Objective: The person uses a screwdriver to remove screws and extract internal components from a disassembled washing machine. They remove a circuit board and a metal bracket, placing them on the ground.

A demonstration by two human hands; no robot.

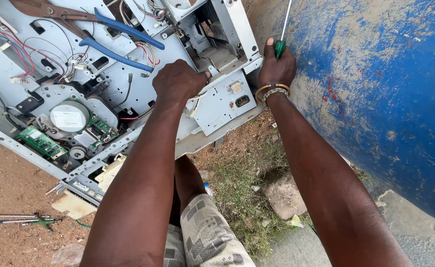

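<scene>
A white metal machine chassis lies opened up, showing wires, a green circuit board and a round silver motor. My left hand rests closed on the chassis near a small white bracket panel; what its fingers hold is hidden. My right hand is shut on a green-handled screwdriver, whose shaft points up and away at the chassis corner. Bangles circle my right wrist.
Blue-handled pliers lie on top of the chassis. A large worn blue drum stands close on the right. Loose screwdrivers lie on the sandy ground at lower left. Grass and a stone sit below the chassis by my knee.
</scene>
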